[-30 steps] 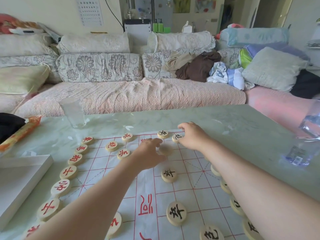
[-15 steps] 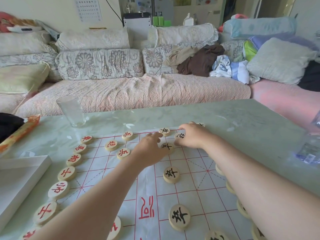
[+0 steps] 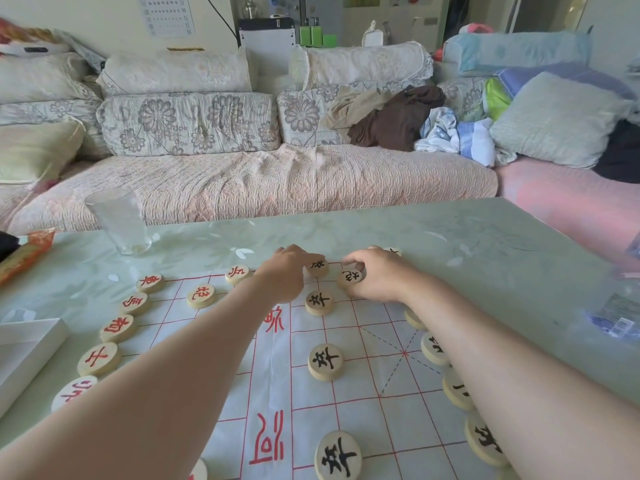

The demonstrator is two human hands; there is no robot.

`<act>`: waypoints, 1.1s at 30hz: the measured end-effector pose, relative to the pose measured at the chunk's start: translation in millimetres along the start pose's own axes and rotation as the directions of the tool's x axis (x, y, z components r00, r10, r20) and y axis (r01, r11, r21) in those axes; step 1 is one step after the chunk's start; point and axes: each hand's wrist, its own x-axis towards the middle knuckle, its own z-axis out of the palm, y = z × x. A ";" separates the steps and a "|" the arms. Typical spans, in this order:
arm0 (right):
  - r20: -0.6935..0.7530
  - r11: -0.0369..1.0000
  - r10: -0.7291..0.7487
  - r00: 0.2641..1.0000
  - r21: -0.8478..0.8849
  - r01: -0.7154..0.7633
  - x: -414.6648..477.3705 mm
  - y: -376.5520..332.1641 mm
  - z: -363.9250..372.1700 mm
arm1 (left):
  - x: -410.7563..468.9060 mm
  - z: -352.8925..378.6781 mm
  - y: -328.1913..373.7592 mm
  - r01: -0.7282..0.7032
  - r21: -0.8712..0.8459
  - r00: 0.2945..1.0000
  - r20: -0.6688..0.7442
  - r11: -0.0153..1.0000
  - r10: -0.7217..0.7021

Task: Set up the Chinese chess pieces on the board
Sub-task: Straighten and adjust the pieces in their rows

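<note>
A white board sheet with red lines (image 3: 346,403) lies on the green table. Red-lettered wooden pieces (image 3: 117,328) line its left edge, and two more (image 3: 201,295) stand further in. Black-lettered pieces (image 3: 325,361) run down the middle, with others (image 3: 433,348) partly hidden under my right forearm. At the far edge my left hand (image 3: 285,273) holds a black piece (image 3: 317,266), its fingertips over the piece's far rim. Just to the right, my right hand (image 3: 379,277) pinches another black piece (image 3: 350,277) between thumb and forefinger.
A clear glass (image 3: 117,220) stands at the far left of the table, beside an orange packet (image 3: 24,252). A white box (image 3: 20,351) sits at the left edge, and a plastic bottle (image 3: 616,313) lies at the right. A sofa (image 3: 242,181) runs behind the table.
A blank-topped piece by my left hand now shows its black letter. That hand then reached forward to the far-edge black piece. My right hand stayed on its piece.
</note>
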 end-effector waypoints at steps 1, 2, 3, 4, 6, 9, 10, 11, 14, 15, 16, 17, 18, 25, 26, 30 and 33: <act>0.012 1.000 -0.004 1.000 0.015 0.004 -0.3 0.3 -0.4 | 2.6 0.9 -1.0 0.001 0.014 1.000 0.001 1.000 -0.001; 0.023 1.000 -0.009 1.000 0.029 0.008 -0.7 0.6 -1.0 | 4.3 1.9 -1.6 0.011 0.016 1.000 -0.010 1.000 -0.011; 0.028 0.999 -0.014 1.000 0.038 0.013 -0.7 0.7 -1.3 | 5.9 3.2 -2.4 0.022 0.013 0.999 -0.025 1.000 -0.022; 0.027 0.999 -0.019 0.999 0.043 0.018 -0.6 0.8 -1.5 | 6.8 4.2 -3.3 0.029 0.008 0.999 -0.038 1.000 -0.028; 0.016 0.999 -0.018 1.000 0.045 0.017 0.2 0.3 -0.8 | 8.6 3.9 -6.6 0.037 -0.032 0.997 -0.061 0.999 -0.039; -0.002 1.000 -0.002 1.000 0.012 0.002 3.7 1.6 4.3 | 8.4 1.3 -10.5 0.014 -0.053 0.993 -0.118 0.999 -0.020; -0.008 1.000 0.002 1.000 -0.003 -0.002 5.3 2.4 6.1 | 6.8 0.9 -11.0 -0.018 -0.043 0.992 -0.126 0.999 0.012; -0.013 1.000 0.006 1.000 -0.011 -0.006 6.5 2.9 7.4 | 5.9 1.7 -11.9 -0.052 -0.038 0.992 -0.115 0.998 0.047; -0.019 0.999 0.028 0.999 -0.017 -0.029 5.2 2.6 6.1 | 4.1 6.7 -14.4 -0.089 -0.031 0.993 -0.081 0.996 0.086; -0.020 0.999 0.033 0.999 -0.017 -0.033 5.1 2.8 6.0 | 5.0 8.4 -15.9 -0.093 -0.024 0.992 -0.091 0.995 0.091; -0.022 0.999 0.036 0.999 -0.018 -0.036 5.3 2.8 6.1 | 5.4 9.4 -16.7 -0.098 0.000 0.990 -0.104 0.995 0.097; -0.024 0.999 0.035 0.999 -0.017 -0.036 5.6 2.7 6.6 | 5.9 9.8 -17.1 -0.098 0.033 0.988 -0.116 0.995 0.101; -0.023 0.999 0.032 0.999 -0.016 -0.032 6.2 2.1 7.2 | 5.4 9.0 -16.6 -0.091 0.059 0.986 -0.136 0.994 0.098; 0.026 1.000 -0.005 1.000 -0.011 0.005 8.4 -0.8 7.7 | 3.3 5.0 -13.6 -0.157 0.007 0.981 -0.115 0.988 0.156; 0.023 1.000 -0.006 1.000 -0.009 0.006 8.6 -0.2 7.5 | 2.8 5.4 -14.7 -0.164 0.009 0.983 -0.078 0.986 0.164; 0.000 1.000 0.009 1.000 -0.005 -0.009 9.2 2.9 8.5 | 1.8 5.6 -16.4 -0.154 0.083 0.980 -0.117 0.985 0.163; -0.008 1.000 0.023 1.000 0.007 -0.023 8.4 3.6 7.6 | 0.8 2.2 -15.4 -0.080 0.083 0.980 -0.174 0.993 0.094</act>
